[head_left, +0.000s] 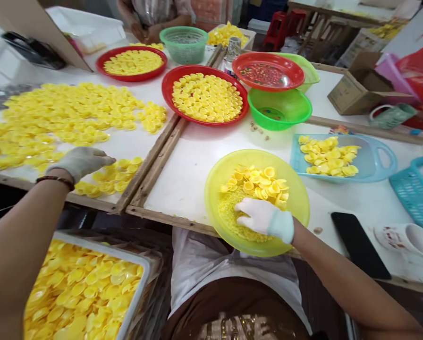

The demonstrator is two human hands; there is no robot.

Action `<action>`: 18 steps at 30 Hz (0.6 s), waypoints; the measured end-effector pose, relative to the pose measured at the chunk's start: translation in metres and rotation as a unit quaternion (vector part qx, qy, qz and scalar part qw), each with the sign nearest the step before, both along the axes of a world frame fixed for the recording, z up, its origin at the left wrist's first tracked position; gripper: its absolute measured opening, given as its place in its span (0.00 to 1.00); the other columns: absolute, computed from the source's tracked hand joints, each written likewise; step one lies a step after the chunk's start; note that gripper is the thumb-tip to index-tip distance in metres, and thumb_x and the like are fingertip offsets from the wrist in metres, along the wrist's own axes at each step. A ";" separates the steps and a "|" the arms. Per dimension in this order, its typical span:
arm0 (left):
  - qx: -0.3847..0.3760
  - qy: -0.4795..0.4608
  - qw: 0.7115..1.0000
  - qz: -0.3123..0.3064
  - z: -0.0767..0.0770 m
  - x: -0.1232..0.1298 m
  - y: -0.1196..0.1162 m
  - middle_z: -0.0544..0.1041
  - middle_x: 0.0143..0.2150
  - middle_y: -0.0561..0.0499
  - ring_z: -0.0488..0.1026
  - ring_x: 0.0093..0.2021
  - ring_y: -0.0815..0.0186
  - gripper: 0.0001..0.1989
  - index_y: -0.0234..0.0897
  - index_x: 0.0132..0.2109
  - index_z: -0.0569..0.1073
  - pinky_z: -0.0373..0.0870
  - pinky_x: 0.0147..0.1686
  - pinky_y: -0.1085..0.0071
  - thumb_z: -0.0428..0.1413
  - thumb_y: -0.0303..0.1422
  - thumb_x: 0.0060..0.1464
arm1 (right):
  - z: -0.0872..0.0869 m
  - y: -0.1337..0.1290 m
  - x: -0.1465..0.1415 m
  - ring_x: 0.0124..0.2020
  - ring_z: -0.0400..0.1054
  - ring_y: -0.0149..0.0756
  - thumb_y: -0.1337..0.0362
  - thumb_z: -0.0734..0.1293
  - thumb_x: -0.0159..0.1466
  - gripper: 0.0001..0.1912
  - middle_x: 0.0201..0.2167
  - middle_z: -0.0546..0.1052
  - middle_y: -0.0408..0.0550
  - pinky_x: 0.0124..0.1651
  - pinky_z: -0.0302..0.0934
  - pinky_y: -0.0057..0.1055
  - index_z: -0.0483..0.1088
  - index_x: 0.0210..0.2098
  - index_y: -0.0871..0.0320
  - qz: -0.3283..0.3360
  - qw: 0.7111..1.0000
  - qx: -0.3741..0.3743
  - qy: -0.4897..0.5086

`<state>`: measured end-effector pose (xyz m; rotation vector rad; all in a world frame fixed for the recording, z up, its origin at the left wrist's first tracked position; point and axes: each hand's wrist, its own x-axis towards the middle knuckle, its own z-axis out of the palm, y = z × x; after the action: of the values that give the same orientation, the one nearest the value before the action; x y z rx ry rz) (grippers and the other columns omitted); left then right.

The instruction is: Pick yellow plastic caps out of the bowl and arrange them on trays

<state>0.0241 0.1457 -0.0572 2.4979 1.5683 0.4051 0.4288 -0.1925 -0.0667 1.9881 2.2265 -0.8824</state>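
Observation:
My left hand [80,163], in a pale glove, is over the left table beside a patch of small yellow cup-shaped pieces [117,175]. Its fingers stretch to the right, and nothing shows in them. Inside a translucent yellow basin [213,189] at the table's front edge, my right hand [263,217] rests on a layer of fine yellow granules [229,208]. That gloved hand has its fingers apart, the tips low against the granules. Several larger yellow petal-like cups [257,182] lie in the basin just beyond the hand.
Spread yellow pieces [73,108] cover the left table. Red trays [165,89] and a green bowl [280,111] stand behind. At right are a blue scoop [369,165], a phone [360,245] and a mug [406,238]. A full tray [146,271] sits below left. Another person [155,14] sits opposite.

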 end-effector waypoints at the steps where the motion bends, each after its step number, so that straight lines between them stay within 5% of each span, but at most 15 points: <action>1: 0.014 0.005 1.000 0.016 0.003 0.012 -0.004 0.68 0.18 0.53 0.73 0.33 0.58 0.20 0.30 0.30 0.76 0.68 0.40 0.64 0.60 0.47 0.48 | 0.000 0.002 0.001 0.41 0.71 0.43 0.59 0.64 0.66 0.11 0.42 0.77 0.54 0.42 0.60 0.34 0.73 0.41 0.59 0.016 1.000 -0.018 0.015; 4: 0.029 -0.018 0.999 0.016 0.023 0.072 -0.049 0.78 0.31 0.50 0.75 0.40 0.55 0.17 0.34 0.38 0.79 0.69 0.42 0.61 0.56 0.44 0.53 | 0.000 0.007 0.003 0.37 0.71 0.39 0.59 0.67 0.62 0.10 0.39 0.78 0.50 0.37 0.58 0.31 0.74 0.39 0.58 0.054 0.994 -0.071 0.061; 8: 0.015 -0.113 0.967 -0.226 0.042 0.180 -0.146 0.81 0.42 0.45 0.76 0.42 0.61 0.14 0.33 0.43 0.79 0.70 0.44 0.65 0.53 0.37 0.60 | 0.002 0.003 0.007 0.33 0.70 0.35 0.63 0.67 0.59 0.05 0.34 0.79 0.45 0.34 0.58 0.29 0.73 0.35 0.57 0.039 0.988 -0.095 0.117; 11: 0.025 0.038 0.952 -0.304 0.036 0.249 -0.198 0.79 0.40 0.40 0.76 0.39 0.58 0.14 0.32 0.38 0.79 0.68 0.42 0.62 0.52 0.37 0.62 | 0.001 -0.006 0.012 0.35 0.71 0.36 0.66 0.65 0.59 0.06 0.35 0.80 0.44 0.38 0.61 0.29 0.73 0.36 0.56 -0.001 0.984 -0.069 0.164; 15: 0.057 0.206 0.938 -0.271 0.017 0.302 -0.222 0.78 0.38 0.33 0.75 0.41 0.47 0.13 0.28 0.34 0.77 0.65 0.43 0.55 0.58 0.36 0.57 | 0.003 -0.017 0.021 0.38 0.72 0.36 0.68 0.64 0.59 0.09 0.38 0.80 0.45 0.44 0.63 0.31 0.74 0.38 0.57 -0.049 0.981 0.005 0.186; 18: 0.048 0.216 0.935 -0.276 0.010 0.309 -0.222 0.78 0.39 0.33 0.75 0.43 0.46 0.08 0.28 0.34 0.76 0.64 0.46 0.52 0.58 0.31 0.55 | 0.010 -0.023 0.031 0.39 0.72 0.36 0.69 0.64 0.60 0.09 0.38 0.79 0.46 0.46 0.63 0.32 0.73 0.38 0.57 -0.083 0.975 0.053 0.201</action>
<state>0.3327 -0.0759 -0.0470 3.0958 0.8734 -0.1645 0.4596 -0.2157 -0.0568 2.2396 2.3710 -1.3186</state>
